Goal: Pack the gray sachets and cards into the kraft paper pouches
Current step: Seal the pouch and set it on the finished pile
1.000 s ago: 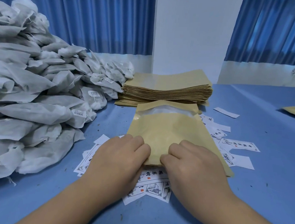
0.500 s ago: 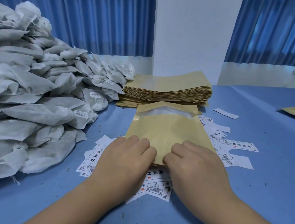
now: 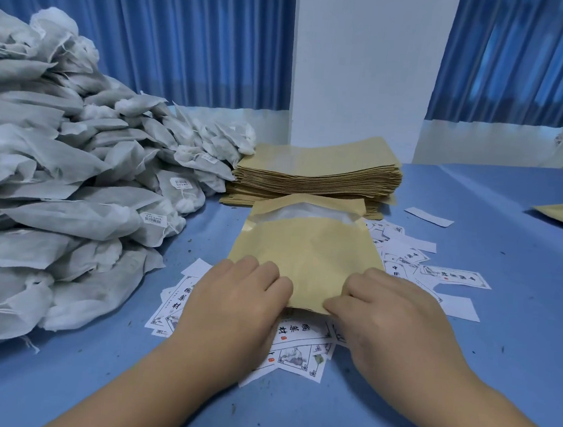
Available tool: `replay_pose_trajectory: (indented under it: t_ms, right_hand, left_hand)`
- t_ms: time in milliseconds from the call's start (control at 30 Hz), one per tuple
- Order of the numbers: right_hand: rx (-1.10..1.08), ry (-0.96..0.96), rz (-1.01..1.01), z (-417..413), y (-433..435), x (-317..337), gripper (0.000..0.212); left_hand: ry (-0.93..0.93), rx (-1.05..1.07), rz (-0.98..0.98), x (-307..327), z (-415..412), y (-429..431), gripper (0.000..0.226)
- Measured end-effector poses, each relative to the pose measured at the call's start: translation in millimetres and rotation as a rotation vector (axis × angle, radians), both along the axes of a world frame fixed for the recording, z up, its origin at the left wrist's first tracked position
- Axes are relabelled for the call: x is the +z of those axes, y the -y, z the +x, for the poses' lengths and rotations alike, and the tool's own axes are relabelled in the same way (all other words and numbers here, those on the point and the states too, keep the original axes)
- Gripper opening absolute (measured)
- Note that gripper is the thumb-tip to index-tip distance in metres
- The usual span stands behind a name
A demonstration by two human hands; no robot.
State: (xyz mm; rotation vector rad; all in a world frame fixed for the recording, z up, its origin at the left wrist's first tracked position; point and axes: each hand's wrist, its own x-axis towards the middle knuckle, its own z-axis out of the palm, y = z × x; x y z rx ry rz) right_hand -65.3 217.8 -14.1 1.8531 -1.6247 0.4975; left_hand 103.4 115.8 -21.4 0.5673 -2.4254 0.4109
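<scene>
In the head view, your left hand (image 3: pixel 232 307) and right hand (image 3: pixel 389 319) each pinch the near edge of one kraft pouch (image 3: pixel 307 249) at frame centre, fingers curled. The pouch lies over scattered cards (image 3: pixel 296 344). Gray sachets (image 3: pixel 57 179) are piled at the left, and the pouch stack (image 3: pixel 316 175) sits just behind.

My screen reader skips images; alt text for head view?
A left hand and right hand pinch the near edge of a kraft pouch lying over cards on a blue table. Gray sachets heap at left; a pouch stack sits behind.

blue tablecloth (image 3: pixel 466 329), blue curtains (image 3: pixel 186 37), white pillar (image 3: pixel 363 61)
</scene>
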Motion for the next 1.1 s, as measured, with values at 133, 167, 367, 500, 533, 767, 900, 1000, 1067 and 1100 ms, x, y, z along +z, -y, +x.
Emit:
replay_pose_trajectory:
  t_ms: [133,167,367,500,533,767,900,1000,1067,1100]
  right_hand:
    - [0.046,-0.032,-0.024,9,3,-1,0.025]
    - [0.054,-0.027,-0.020,11,4,-2,0.024]
    - [0.174,0.119,-0.073,-6,-1,3,0.008]
    - [0.194,0.127,-0.106,-5,1,3,0.017]
    - [0.197,0.112,-0.107,-1,2,2,0.016]
    - [0.268,0.107,-0.111,0,2,1,0.023]
    - [0.293,0.152,-0.165,-3,3,-1,0.009]
    - [0.281,0.214,-0.194,-5,3,-4,0.010]
    - [0.250,0.310,-0.199,-10,2,-4,0.024]
    - [0.221,0.361,-0.199,-13,2,-3,0.027]
  left_hand:
    - [0.006,-0.061,0.012,-4,-5,0,0.026]
    - [-0.013,-0.070,0.045,-4,-4,1,0.027]
    - [-0.155,0.021,0.210,2,10,5,0.015]
    - [-0.127,-0.029,0.140,3,9,3,0.022]
    - [-0.102,-0.057,0.122,3,6,1,0.025]
    - [-0.152,-0.150,0.103,-1,4,5,0.022]
    - [-0.164,-0.166,0.109,0,8,5,0.023]
    - [-0.131,-0.171,0.100,1,10,6,0.022]
    - [-0.115,-0.126,0.089,4,15,11,0.017]
    - [-0.130,-0.093,0.099,5,20,15,0.011]
